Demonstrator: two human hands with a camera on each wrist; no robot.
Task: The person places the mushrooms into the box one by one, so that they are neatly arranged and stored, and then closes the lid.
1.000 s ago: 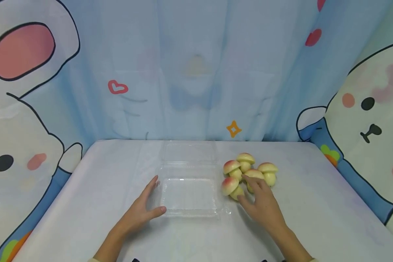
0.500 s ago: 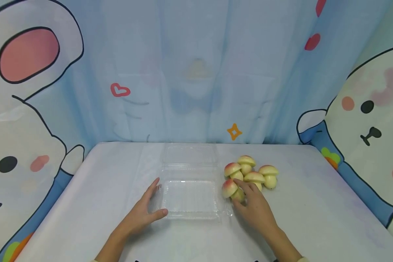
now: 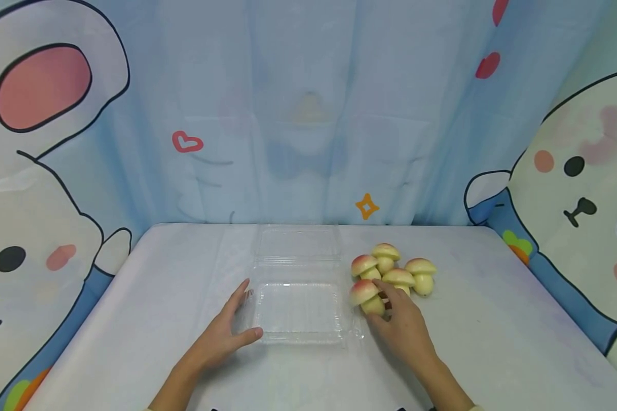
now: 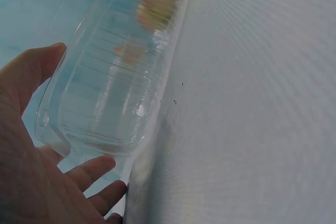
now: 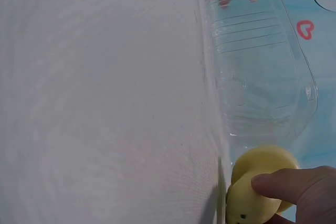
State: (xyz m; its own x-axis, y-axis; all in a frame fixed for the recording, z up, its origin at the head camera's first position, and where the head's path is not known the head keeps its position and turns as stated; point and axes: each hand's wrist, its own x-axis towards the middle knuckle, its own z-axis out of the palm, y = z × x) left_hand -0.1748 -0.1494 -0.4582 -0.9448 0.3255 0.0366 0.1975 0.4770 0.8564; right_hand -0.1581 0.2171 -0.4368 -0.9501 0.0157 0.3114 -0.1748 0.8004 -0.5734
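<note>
A clear plastic box (image 3: 300, 311) stands with its lid laid back, mid-table. At its left side my left hand (image 3: 221, 331) rests with fingers spread; in the left wrist view the thumb (image 4: 47, 59) lies along the rim. To the right of the box, my right hand (image 3: 403, 328) pinches the nearest toy mushroom (image 3: 365, 292), yellow-green with a red-tinged cap. Its thumb (image 5: 278, 184) presses the mushroom's stem (image 5: 252, 198) in the right wrist view. Several similar mushrooms (image 3: 423, 277) sit close together just behind that hand.
The hinged lid (image 3: 298, 242) lies flat toward the back edge of the white-covered table (image 3: 180, 274). Behind the table hangs a blue cartoon curtain (image 3: 308, 171), printed with bears at both sides.
My right hand has moved left from the middle mushrooms to the nearest one and taken hold of it, tilting it slightly. My left hand stays at the box.
</note>
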